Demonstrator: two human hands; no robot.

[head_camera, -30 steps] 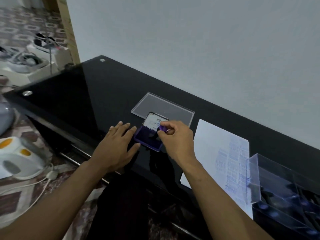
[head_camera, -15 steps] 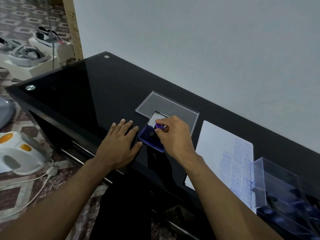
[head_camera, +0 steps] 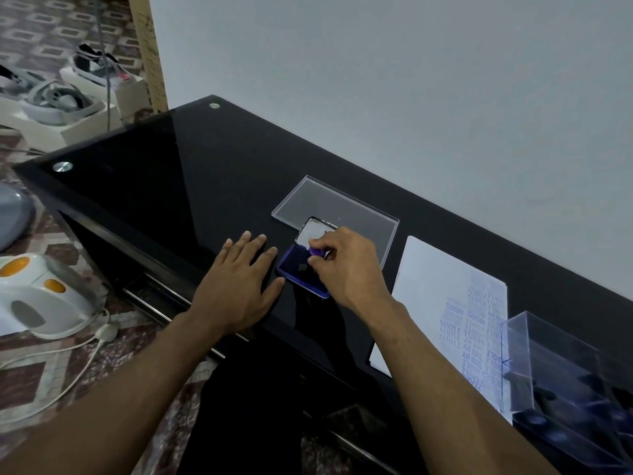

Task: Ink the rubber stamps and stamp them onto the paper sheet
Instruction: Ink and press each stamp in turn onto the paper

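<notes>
So the desk (head_camera: 144, 173) was one of those glossy black glass-topped ones pushed up against a plain pale wall (head_camera: 411, 97), with round metal fittings at the far corners. A flat clear plastic lid (head_camera: 342, 207) lay on it just behind the ink pad, partly covered by the pad's flipped-up cover. Over at the right edge sat a clear plastic box (head_camera: 565, 378) with dark stamps inside, and its near wall overlapped the right side of the paper from this angle. Off the desk on the left, a white appliance with orange buttons (head_camera: 41, 296) sat on the patterned floor with its cord trailing, and further back there were white headsets on boxes (head_camera: 58, 104).

The ink pad (head_camera: 301, 272) was a small tray with a dark blue-purple inking surface, open, its whitish inner lid standing up at the back. The right hand (head_camera: 346, 265) hid most of the pad's right half. Its fingers pinched the purple knob of a rubber stamp (head_camera: 317, 252), held right over the pad, looked like it was touching the ink but I couldn't really tell. The left hand (head_camera: 243, 286) rested flat on the desk just left of the pad, fingers spread, thumb close beside the tray's corner.

The paper sheet (head_camera: 435, 289) lay to the right of the pad, white, with rows of blue stamped words like SAMPLE and AIR MAIL crowded on its right part.
</notes>
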